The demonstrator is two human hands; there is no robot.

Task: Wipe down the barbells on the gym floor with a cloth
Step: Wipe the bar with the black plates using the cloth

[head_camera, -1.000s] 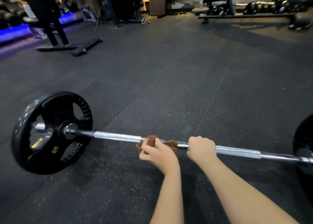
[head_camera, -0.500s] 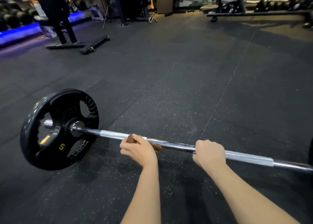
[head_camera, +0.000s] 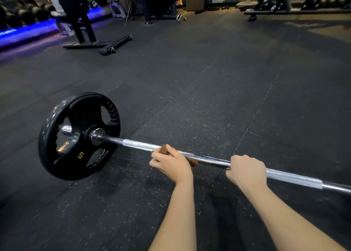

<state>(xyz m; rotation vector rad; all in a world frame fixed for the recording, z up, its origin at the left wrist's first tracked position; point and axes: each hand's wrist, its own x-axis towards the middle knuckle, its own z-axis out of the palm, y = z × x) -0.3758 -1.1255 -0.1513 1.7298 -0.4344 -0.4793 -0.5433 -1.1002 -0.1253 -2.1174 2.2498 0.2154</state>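
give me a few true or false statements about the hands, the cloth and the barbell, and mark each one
1. The left hand holds a brown cloth wrapped on the bar. True.
2. The right hand hangs free above the bar. False: its fingers are curled round the bar.
3. The black plate carries a yellow 5. True.
4. The cloth touches the plate. False: it sits further along the bar, with bare metal between them.

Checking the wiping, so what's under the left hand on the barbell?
A brown cloth peeks out at both sides of the left hand, which grips it round the barbell shaft. The stretch of shaft beneath cloth and hand is covered, so its state cannot be seen.
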